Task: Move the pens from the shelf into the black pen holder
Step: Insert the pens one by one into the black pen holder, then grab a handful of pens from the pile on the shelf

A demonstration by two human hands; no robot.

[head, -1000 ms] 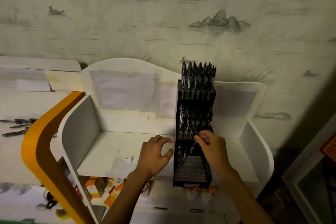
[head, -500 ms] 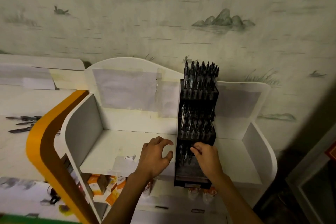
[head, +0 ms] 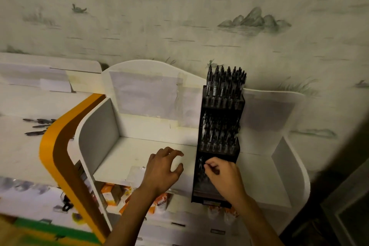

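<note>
We see a tall black pen holder (head: 218,142) standing on a white shelf (head: 139,158) against a wall. It has three stepped tiers. The top and middle tiers are packed with dark pens (head: 225,84) standing upright; the bottom tier holds only a few at its left side.

Our right hand (head: 223,175) reaches into the bottom tier with fingertips pinched together. They seem to grip a thin pen, though dim light and blur keep us from making it out clearly. Our left hand (head: 164,170) hovers over the shelf just left of the holder, fingers loosely curled and holding nothing.

The risk we judge from here: the holder is narrow and tall, so a push from the right hand could tip or slide it, since the left hand is not steadying it. A pen fed in at an angle could also miss its slot and knock its neighbours.

More dark pens (head: 39,126) lie on a surface far left.
</note>
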